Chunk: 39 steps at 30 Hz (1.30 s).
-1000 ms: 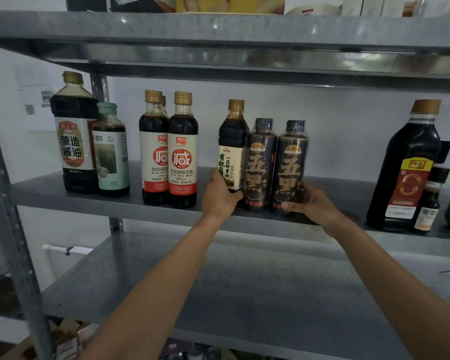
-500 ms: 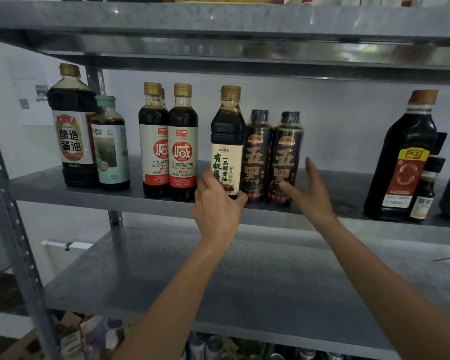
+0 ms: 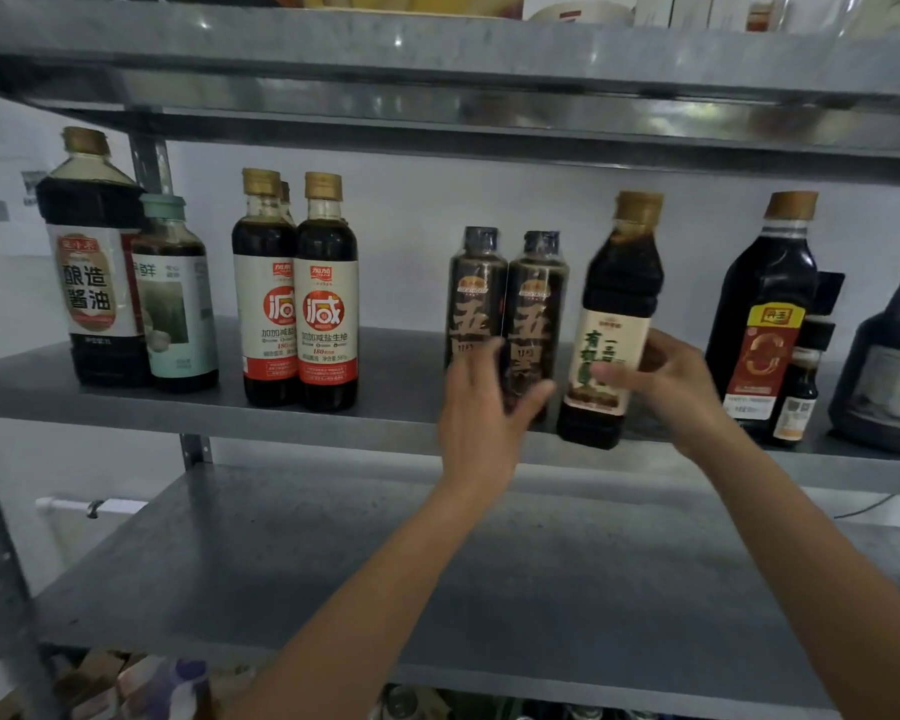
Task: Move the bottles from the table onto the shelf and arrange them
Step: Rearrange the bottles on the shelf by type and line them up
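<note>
Holding cream-label bottle (image 3: 619, 283) at 3 o'clock of frame centre: right grip (image 3: 666, 387) is wrapped round its lower half, thumb (image 3: 611, 375) across the label front, fingers round the far side. The bottle is tilted, gold cap leaning toward 1 o'clock. Its base is at the front edge of the shelf (image 3: 406, 371); can't tell if it's seated or just off the metal. Some motion blur on it.

Left grip (image 3: 489, 407) is spread, fingers straight, palm toward the black pair (image 3: 507, 304). The fingers overlap the lower labels of both; contact looks likely but isn't certain. It holds nothing.

The black pair stands upright, side by side and touching, just at 9 o'clock of the cream-label bottle, with a narrow gap between them.

Rest of the shelf, all upright:
- red-label pair (image 3: 294, 304) well apart at 9 o'clock of the black pair, bottles touching, a third cap visible behind them
- jug (image 3: 89, 262) and green-cap bottle (image 3: 178, 304) at far 9 o'clock, with the green-cap one in front
- tall bottle (image 3: 765, 314) at 3 o'clock of the right grip, small bottle (image 3: 801, 397) just beside it
- dark jug (image 3: 894, 366) at the frame edge

Lower shelf (image 3: 333, 563) at 6 o'clock, both forearms crossing above it.
</note>
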Available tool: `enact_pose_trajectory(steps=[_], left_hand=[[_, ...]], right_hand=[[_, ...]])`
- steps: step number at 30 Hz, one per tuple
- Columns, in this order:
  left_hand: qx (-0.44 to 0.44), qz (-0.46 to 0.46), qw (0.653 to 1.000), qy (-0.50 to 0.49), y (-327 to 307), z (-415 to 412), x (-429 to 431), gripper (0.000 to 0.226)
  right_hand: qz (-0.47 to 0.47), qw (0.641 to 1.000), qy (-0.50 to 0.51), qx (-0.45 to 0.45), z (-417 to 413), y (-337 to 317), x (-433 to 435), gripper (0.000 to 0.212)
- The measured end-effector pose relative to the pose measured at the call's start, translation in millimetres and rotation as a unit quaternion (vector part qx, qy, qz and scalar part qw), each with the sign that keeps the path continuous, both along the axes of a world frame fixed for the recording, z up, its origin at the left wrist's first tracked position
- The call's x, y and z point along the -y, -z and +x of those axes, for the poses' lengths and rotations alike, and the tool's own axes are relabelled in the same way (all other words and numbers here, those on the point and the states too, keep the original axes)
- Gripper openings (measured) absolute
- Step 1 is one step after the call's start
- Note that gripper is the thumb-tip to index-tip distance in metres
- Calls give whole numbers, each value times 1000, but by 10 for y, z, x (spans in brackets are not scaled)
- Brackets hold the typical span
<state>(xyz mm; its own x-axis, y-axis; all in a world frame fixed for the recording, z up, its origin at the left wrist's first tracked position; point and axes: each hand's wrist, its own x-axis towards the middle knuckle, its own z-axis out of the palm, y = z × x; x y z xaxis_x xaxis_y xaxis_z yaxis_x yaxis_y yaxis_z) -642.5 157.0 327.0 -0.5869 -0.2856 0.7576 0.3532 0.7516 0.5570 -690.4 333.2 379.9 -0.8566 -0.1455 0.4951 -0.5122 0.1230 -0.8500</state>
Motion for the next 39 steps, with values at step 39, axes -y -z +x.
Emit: enact_pose_trajectory(steps=[39], left_hand=[[72,166,983,29,-176,420,2242,75]], right_hand=[[75,985,-62,-144,652,250,2515,53]])
